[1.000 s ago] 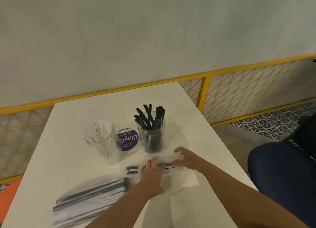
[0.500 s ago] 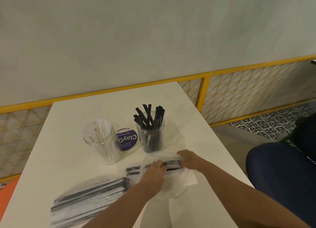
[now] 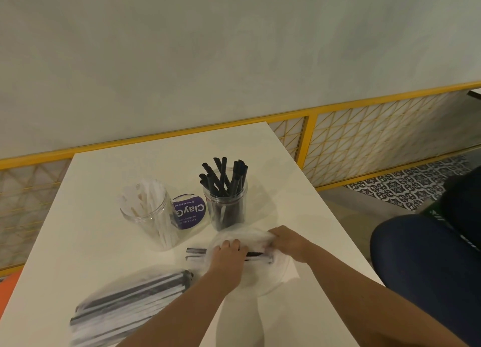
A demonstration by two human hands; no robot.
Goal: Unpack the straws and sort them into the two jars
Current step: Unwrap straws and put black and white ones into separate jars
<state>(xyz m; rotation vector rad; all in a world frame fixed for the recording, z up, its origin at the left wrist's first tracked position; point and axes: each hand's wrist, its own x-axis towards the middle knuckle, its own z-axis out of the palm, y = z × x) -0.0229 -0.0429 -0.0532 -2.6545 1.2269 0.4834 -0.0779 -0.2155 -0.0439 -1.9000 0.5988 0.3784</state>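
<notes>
The left hand (image 3: 229, 253) lies knuckles-up with its fingers curled down over a clear plastic packet (image 3: 250, 266) of black straws (image 3: 195, 253) on the white table (image 3: 104, 242). The right hand (image 3: 286, 242) is closed on the far right end of the same packet, pinching the crumpled film. The dark straw ends stick out of the packet to the left of the left hand; a few more show between the two hands.

Just behind the hands stands a clear jar (image 3: 226, 206) filled with black straws, their tops fanning above the rim. To its left, well apart from it, stands a second clear jar (image 3: 151, 214) holding white straws. Between the jars a round purple label (image 3: 191, 212) with white lettering lies flat on the table.

Near the table's front left edge lies a larger clear packet (image 3: 130, 302) of mixed black and white straws, blurred.
</notes>
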